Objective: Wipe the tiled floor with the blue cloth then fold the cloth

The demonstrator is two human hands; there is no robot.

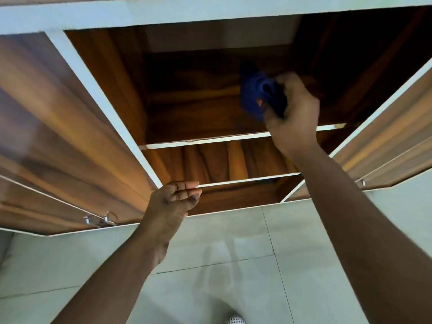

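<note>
a: blue cloth is bunched up in the right hand, fingers curled round it, inside the open cabinet just above the upper shelf. it looks like it's being taken from, or put on, that shelf; i can't tell which.

b: and the other hand?

a: left hand sits below the upper shelf, at the front edge of the lower shelf, fingers loosely curled against the edge. whether it truly grips the board or only rests there, i can't tell. my guess is it's steadying the person.

b: so how to do this bit well?

a: if the cloth is coming out, draw it straight toward the body, over the upper shelf's front edge, so no hanging corner snags on the chipped edging. keep the whole bundle in the fist; a trailing end could catch on the right door.

b: then?

a: the tiled floor lies below the cabinet, well down from the upper shelf. shake the cloth open before it meets the tiles, since a flat cloth wipes more than a wad. folding comes last.

b: anything to mind?

a: the left door stands wide open beside that shelf, and its handles stick out low, so rise and bend with care.
</note>
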